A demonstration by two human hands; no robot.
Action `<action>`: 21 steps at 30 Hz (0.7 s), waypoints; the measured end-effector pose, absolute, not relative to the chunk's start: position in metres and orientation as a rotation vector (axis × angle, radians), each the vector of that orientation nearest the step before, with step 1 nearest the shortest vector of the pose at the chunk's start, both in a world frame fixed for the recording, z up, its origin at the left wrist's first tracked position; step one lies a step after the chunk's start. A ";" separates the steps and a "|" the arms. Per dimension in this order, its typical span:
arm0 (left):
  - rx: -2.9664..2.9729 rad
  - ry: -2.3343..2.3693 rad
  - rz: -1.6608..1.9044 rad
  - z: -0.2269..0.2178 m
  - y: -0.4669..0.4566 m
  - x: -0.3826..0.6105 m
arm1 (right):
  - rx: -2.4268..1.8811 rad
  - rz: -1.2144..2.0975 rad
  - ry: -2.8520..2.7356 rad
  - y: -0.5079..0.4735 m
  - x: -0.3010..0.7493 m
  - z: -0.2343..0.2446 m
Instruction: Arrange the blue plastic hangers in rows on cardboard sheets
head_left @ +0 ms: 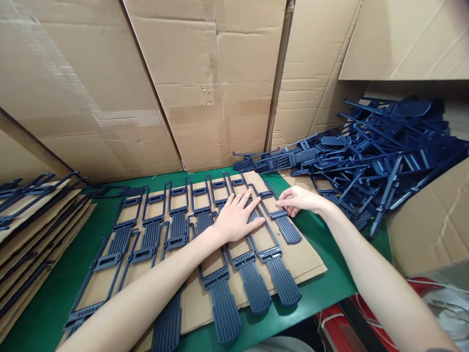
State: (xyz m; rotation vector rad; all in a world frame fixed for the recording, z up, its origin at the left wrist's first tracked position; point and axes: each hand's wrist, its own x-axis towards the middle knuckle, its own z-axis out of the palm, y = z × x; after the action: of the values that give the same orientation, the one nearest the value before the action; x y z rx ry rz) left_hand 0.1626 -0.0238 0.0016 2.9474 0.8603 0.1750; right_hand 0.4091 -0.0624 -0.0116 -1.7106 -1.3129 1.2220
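Several dark blue plastic handle parts [172, 230] lie in rows on a brown cardboard sheet [308, 259] on the green table [330, 288]. My left hand [236, 217] lies flat and open on the parts near the sheet's middle, fingers spread. My right hand [298, 199] rests at the right end of the row, its fingertips curled onto the last blue part [284, 222], touching its upper end.
A loose heap of the same blue parts [381, 151] fills the right side. At the left sits a stack of cardboard sheets with parts [32, 220]. Big cardboard panels [205, 83] stand behind. A cardboard box [432, 220] is at the right, red items [337, 318] below.
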 end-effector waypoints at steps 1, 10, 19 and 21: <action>2.948 0.858 0.174 0.001 -0.024 0.162 | -1.707 1.220 -1.297 -0.063 0.410 -0.010; 2.937 0.880 0.148 0.003 -0.024 0.162 | -1.569 0.576 -1.300 -0.047 0.406 -0.021; 2.924 0.879 0.167 0.004 -0.026 0.164 | -1.556 0.386 -1.231 -0.030 0.384 -0.045; 2.927 0.874 0.177 0.003 -0.026 0.164 | -1.508 0.399 -1.176 -0.029 0.380 -0.045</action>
State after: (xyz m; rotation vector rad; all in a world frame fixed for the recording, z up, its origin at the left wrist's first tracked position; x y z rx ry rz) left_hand 0.1641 -0.0256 0.0030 2.9265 0.8745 0.1775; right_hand 0.3801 -0.0291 -0.0446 -1.5080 -1.1755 0.3991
